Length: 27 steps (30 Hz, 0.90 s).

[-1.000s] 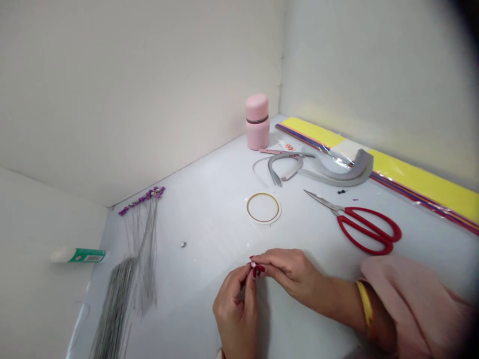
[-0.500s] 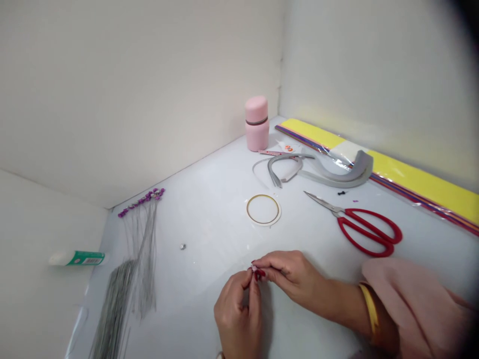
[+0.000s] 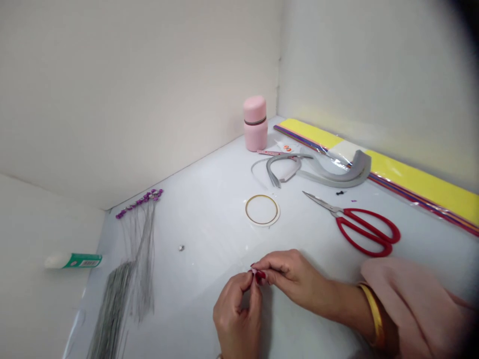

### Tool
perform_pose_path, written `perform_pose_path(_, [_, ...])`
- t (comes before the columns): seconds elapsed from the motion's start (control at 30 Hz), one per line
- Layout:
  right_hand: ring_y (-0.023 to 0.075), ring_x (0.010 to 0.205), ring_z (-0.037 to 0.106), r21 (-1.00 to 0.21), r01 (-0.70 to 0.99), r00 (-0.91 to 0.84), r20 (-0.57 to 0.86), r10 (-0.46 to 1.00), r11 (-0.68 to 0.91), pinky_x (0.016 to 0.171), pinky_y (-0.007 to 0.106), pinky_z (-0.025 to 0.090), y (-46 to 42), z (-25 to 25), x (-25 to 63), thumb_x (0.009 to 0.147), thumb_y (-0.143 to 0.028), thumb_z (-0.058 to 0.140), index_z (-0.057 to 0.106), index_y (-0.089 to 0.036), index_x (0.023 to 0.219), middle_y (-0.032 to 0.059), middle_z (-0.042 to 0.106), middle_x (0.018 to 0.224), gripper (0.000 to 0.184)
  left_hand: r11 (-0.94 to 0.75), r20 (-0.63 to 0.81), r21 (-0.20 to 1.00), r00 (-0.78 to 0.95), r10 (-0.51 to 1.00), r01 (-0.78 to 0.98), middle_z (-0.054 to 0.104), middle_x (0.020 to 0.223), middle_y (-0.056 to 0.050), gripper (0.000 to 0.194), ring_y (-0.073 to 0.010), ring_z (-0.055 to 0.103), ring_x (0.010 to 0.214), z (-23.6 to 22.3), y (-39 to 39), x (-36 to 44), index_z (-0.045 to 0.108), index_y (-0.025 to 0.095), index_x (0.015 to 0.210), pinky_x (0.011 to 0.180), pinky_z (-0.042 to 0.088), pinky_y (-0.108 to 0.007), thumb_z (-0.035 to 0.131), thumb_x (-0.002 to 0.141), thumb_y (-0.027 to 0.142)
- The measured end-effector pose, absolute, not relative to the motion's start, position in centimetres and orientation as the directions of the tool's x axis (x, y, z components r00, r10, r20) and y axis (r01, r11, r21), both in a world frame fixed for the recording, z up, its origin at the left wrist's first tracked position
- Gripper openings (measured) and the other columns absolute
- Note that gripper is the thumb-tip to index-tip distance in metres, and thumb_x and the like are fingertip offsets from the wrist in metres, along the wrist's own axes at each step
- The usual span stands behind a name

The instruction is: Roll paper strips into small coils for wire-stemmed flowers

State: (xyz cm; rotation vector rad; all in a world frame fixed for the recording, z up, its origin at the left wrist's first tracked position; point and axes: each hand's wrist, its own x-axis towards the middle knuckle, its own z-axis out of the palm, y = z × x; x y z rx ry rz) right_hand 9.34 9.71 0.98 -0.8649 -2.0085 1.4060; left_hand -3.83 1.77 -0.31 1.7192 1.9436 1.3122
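Lower middle of the frame, hands: I have the left hand (image 3: 237, 319) and right hand (image 3: 294, 276) closed in a pinch, meeting at the fingertips.
Held piece: a tiny shiny piece (image 3: 254, 271) sits between them, too small for me to identify.
Right wrist: a yellow bangle (image 3: 376, 314) beside a pink sleeve (image 3: 407, 304).
Right of the hands: red scissors (image 3: 368, 232) lie on the surface (image 3: 209, 209), blades pointing upper left.
Centre: a tape roll (image 3: 262, 209) lies flat.
Upper right: I see a pink flask (image 3: 255, 124), grey paper strips (image 3: 333, 175) and yellow sheets (image 3: 422, 187) in plastic along the wall.
Left side: purple-beaded wires (image 3: 140, 203) lie above a grey wire bundle (image 3: 114, 309), with a glue stick (image 3: 75, 261) farther left and a small bead (image 3: 181, 248) toward the centre.
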Motion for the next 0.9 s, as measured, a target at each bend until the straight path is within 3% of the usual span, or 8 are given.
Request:
perform_pose_path(0.27, [0.0125,0.074,0.061,-0.874,0.231,-0.621,0.206,0.756,0.428,0.07,0.022,0.047,8.96,0.07,9.08,0.084,-0.014,0.043,0.062,-0.017,0.091,0.0035,0.067,0.081,0.02,-0.084,0.365,0.743,-0.297,0.882,0.664,0.068,0.075,-0.005,0.012,-0.0145,0.064,0.067,-0.67,1.56,-3.61,0.063,0.017,0.081,0.064,0.051,-0.024,0.054,0.076,0.012])
perform_pose_path(0.47, [0.0112,0.072,0.062,-0.928,0.205,-0.628,0.119,0.769,0.311,0.066,0.02,0.049,9.38,0.55,8.93,0.086,-0.018,0.042,0.061,-0.016,0.097,0.0032,0.068,0.082,0.022,0.061,0.101,0.935,-0.427,0.899,0.349,0.07,0.074,-0.007,0.011,-0.0166,0.066,0.066,-0.12,2.04,-3.94,0.064,0.016,0.081,0.063,0.054,-0.025,0.058,0.075,0.023])
perform_pose_path(0.6, [0.0113,0.075,0.062,-0.926,0.166,-0.647,0.157,0.747,0.338,0.069,0.02,0.05,9.66,0.46,9.2,0.085,-0.018,0.042,0.061,-0.016,0.102,0.0042,0.068,0.087,0.025,0.113,-0.015,0.972,-0.424,0.906,0.207,0.07,0.079,-0.008,0.016,-0.018,0.066,0.071,-0.37,1.95,-4.03,0.066,0.016,0.083,0.067,0.054,-0.027,0.059,0.074,0.028])
perform_pose_path(0.77, [0.0117,0.077,0.062,-0.902,0.206,-0.627,0.177,0.759,0.38,0.071,0.021,0.05,9.73,0.22,9.37,0.085,-0.019,0.045,0.063,-0.018,0.097,0.003,0.068,0.086,0.021,0.166,-0.045,0.954,-0.428,0.903,0.25,0.069,0.087,-0.008,0.018,-0.0177,0.064,0.08,-0.79,1.74,-4.05,0.065,0.017,0.09,0.073,0.052,-0.027,0.057,0.077,0.025])
perform_pose_path(0.9, [0.0113,0.077,0.062,-0.895,0.214,-0.611,0.19,0.768,0.392,0.071,0.021,0.05,9.64,0.28,9.37,0.084,-0.017,0.046,0.062,-0.018,0.095,0.0024,0.068,0.086,0.02,0.122,0.017,0.943,-0.41,0.912,0.31,0.069,0.086,-0.008,0.016,-0.0177,0.065,0.077,-0.71,1.74,-4.07,0.064,0.016,0.089,0.071,0.053,-0.028,0.056,0.077,0.023])
